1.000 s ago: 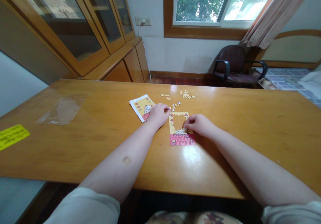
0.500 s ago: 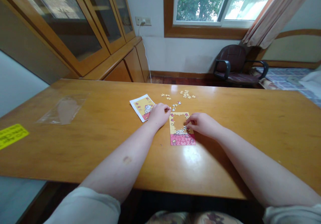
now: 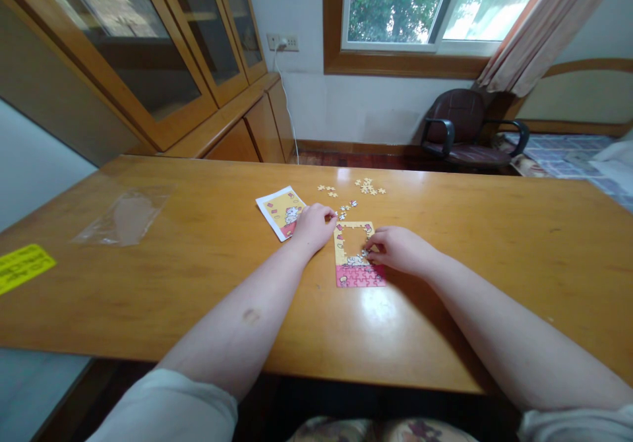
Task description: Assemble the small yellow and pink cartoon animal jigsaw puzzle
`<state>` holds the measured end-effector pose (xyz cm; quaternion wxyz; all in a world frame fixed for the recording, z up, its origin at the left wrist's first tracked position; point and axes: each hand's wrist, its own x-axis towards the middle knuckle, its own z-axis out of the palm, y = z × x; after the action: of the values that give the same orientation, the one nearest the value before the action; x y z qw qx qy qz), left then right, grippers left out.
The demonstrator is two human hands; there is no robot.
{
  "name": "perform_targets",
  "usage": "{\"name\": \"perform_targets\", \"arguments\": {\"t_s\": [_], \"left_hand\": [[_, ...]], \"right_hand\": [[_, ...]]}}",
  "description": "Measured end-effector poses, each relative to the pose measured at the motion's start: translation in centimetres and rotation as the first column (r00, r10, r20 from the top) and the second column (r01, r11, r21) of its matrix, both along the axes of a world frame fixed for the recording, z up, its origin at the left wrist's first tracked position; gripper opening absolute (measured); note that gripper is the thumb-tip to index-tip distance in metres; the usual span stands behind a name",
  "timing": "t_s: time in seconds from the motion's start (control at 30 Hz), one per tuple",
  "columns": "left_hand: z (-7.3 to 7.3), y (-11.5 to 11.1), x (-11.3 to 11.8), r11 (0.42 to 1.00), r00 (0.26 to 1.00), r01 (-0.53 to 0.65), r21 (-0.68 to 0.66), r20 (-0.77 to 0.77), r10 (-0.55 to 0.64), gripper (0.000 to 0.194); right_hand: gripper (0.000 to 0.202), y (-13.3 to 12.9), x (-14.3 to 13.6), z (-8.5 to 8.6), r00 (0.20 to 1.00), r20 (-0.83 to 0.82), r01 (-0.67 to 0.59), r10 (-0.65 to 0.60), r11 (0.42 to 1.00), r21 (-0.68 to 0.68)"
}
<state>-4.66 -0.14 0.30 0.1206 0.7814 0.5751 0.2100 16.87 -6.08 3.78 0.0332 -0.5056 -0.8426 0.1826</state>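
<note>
A jigsaw puzzle (image 3: 360,276) lies flat on the wooden table, pink along the bottom and yellow at the sides, with a gap in its middle. At its right side is my right hand (image 3: 393,247), fingers curled round a small puzzle piece (image 3: 364,252) by the inner edge of the gap. My left hand (image 3: 316,223) rests between the puzzle and the reference picture card (image 3: 277,206), covering the card's lower right corner. Its fingertips are pinched near a few loose pieces (image 3: 343,212); whether they hold one is hidden.
More loose puzzle pieces (image 3: 368,187) are heaped behind the puzzle, with a few others (image 3: 327,190) to their left. A clear plastic bag (image 3: 131,218) and a yellow label (image 3: 26,268) lie on the table's left. Beyond the table stand a chair (image 3: 457,125) and a cabinet (image 3: 237,125).
My right hand has shifted very slightly, its fingers moving a little at the gap's right edge. My left hand stays in place.
</note>
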Motion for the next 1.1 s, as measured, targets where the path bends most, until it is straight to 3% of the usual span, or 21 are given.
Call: {"name": "perform_targets", "arguments": {"t_s": [0.2,0.43,0.7,0.83,1.0,1.1], "left_hand": [[0.0,0.1,0.0,1.0,1.0,0.008,0.015,0.01,-0.008,0.021],[0.1,0.0,0.0,0.999,0.998,-0.045,0.008,0.044,0.044,0.02],[0.0,0.1,-0.1,0.996,0.994,-0.084,0.015,0.07,0.083,0.019],[0.0,0.1,-0.1,0.997,0.994,-0.078,0.001,0.079,0.077,0.019],[-0.2,0.2,-0.2,1.0,0.995,-0.025,-0.004,0.097,0.026,0.019],[-0.4,0.4,-0.2,1.0,0.994,-0.021,-0.006,0.106,0.022,0.019]], "right_hand": [[0.02,0.0,-0.1,0.0,0.999,-0.003,0.034,-0.034,0.999,-0.023],[0.019,-0.2,-0.2,0.1,0.998,-0.051,0.025,-0.022,0.998,0.051],[0.017,-0.3,-0.8,0.0,1.0,-0.002,0.023,-0.023,0.999,0.039],[0.017,-0.2,-0.6,-0.3,0.997,-0.069,0.025,-0.021,0.998,0.06],[0.02,0.6,-0.1,-1.7,0.951,-0.275,0.213,-0.141,0.944,0.252],[0.019,1.6,-0.3,-2.3,0.928,-0.302,0.304,-0.217,0.911,0.28]]}}
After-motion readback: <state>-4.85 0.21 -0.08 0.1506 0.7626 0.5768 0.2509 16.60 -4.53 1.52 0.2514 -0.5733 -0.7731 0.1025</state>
